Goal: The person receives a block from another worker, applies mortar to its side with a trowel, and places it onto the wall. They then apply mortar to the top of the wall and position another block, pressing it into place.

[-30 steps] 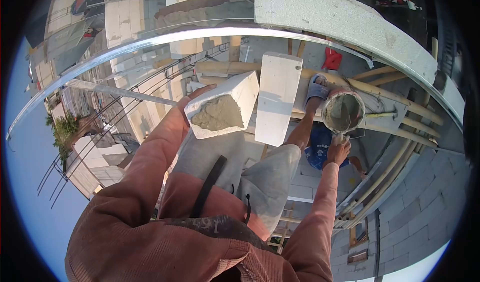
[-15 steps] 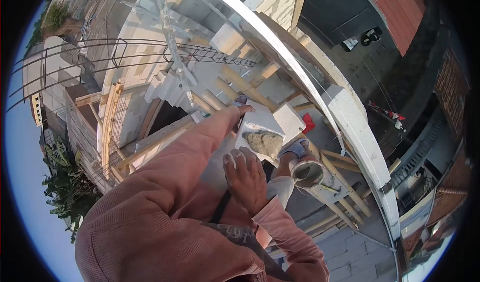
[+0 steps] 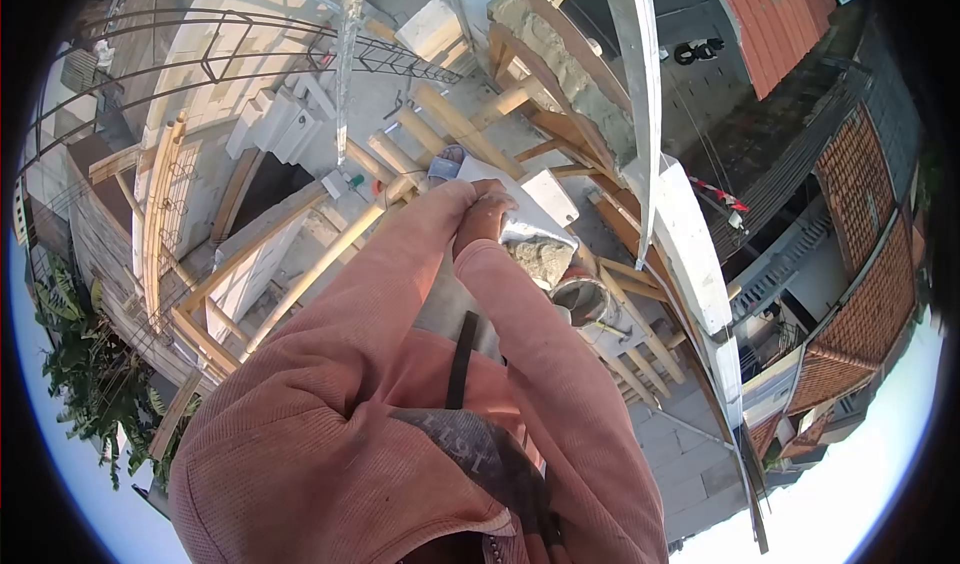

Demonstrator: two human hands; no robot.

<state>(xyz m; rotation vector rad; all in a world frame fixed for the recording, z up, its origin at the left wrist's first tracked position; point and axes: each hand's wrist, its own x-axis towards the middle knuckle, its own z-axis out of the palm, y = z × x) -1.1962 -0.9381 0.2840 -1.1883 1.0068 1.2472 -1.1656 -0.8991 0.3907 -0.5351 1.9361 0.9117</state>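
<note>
A white sack lies open at its near end, and a lumpy grey-beige mass shows in the opening. My left hand grips the sack's left edge, its fingers partly hidden. Just below it, my right hand is closed on the same edge, close against the left. A bucket with a dark inside stands beyond the sack's mouth, to the right. One sandalled foot shows beside the sack's upper left.
Wooden poles lie around the sack. A curved pale metal bar passes on the right, beside a block wall top with a drop beyond. A rebar frame spans the upper left, above a dark opening.
My right hand has moved up from free air below the sack to the sack's edge beside my left hand. The view has shifted, and the bucket appears further left.
</note>
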